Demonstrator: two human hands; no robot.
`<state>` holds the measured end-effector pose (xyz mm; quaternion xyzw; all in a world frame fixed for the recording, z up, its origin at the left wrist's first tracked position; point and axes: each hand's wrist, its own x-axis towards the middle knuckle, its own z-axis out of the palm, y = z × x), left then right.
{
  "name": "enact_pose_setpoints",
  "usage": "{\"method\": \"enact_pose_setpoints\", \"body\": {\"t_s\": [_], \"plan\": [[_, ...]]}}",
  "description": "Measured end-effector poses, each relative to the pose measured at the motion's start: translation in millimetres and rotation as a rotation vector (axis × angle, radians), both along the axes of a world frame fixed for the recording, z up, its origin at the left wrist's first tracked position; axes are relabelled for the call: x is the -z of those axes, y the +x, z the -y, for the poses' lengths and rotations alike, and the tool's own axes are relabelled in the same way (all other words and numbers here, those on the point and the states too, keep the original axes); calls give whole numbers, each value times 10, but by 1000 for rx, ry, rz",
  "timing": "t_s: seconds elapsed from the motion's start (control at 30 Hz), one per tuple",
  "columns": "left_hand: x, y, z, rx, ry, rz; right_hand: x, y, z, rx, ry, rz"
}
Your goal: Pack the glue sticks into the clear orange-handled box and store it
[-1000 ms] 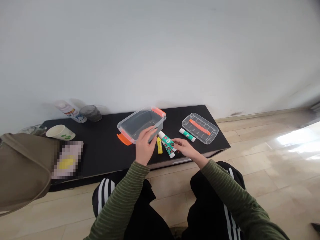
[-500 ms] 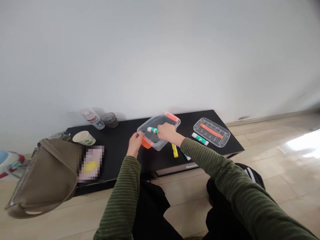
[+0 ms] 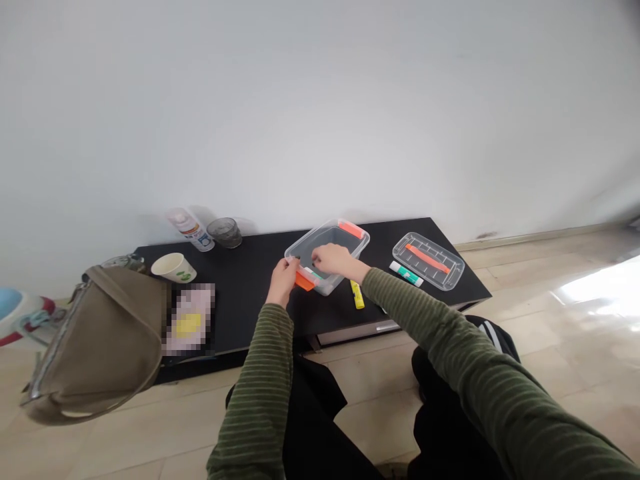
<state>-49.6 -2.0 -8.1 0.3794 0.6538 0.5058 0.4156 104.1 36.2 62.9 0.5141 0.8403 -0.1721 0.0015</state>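
Note:
A clear plastic box [image 3: 324, 288] with orange latches stands without its lid on the black table. My left hand [image 3: 283, 280] pinches its near left rim, by the orange latch. Over the box's opening is my right hand [image 3: 334, 259], its fingers loosely curled and a little apart, with nothing visible in them. A green and white glue stick [image 3: 314, 274] lies inside, near the left end below my right fingertips, partly hidden by the rim. A yellow glue stick [image 3: 357, 295] lies in front of the box. Another green and white glue stick [image 3: 406, 273] rests to the right.
The clear lid [image 3: 429, 261] with its orange handle lies at the table's right end. On the left are a paper cup [image 3: 174, 268], a dark glass [image 3: 225, 233], a spray can [image 3: 191, 229], a blurred-out packet [image 3: 190, 320] and a brown bag [image 3: 107, 333]. A wall runs behind.
My right hand has lowered into the box's opening and let go of the green and white glue stick, which now lies inside. My left hand stays on the rim. The view has shifted slightly.

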Motion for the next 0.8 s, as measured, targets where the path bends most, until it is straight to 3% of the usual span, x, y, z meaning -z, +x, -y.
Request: {"method": "enact_pose_setpoints", "body": {"t_s": [0.1,0.2,0.37,0.53,0.67,0.8], "plan": [[-4,4,-4,-2,-17,21,-51,423,122,110,222,-305],[-34,22,0,-12,-42,23,33,927,281,257,305,-409],[-90,57,9,-38,-63,-18,486,1507,588,317,115,-71],[-65,64,4,-36,-64,6,857,1611,776,340,12,78],[-27,49,-1,-33,-54,4,744,1578,772,403,44,-53],[14,21,-25,-28,-38,-21,304,1386,701,365,217,-323]]}}
